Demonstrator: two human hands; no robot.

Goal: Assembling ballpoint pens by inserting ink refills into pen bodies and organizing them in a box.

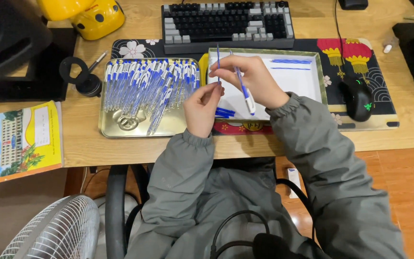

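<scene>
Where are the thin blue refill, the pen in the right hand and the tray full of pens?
thin blue refill (pixel 218 60), head view, on its upper shaft.
pen (pixel 248 101), head view, on its white lower barrel.
tray full of pens (pixel 168 127), head view, on its bare metal floor.

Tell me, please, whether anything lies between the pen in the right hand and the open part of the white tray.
Nothing visible does. The right hand holds the pen directly above the white tray, whose middle is bare. The left hand pinches a thin blue refill at the tray's left edge, off to the side.
</scene>
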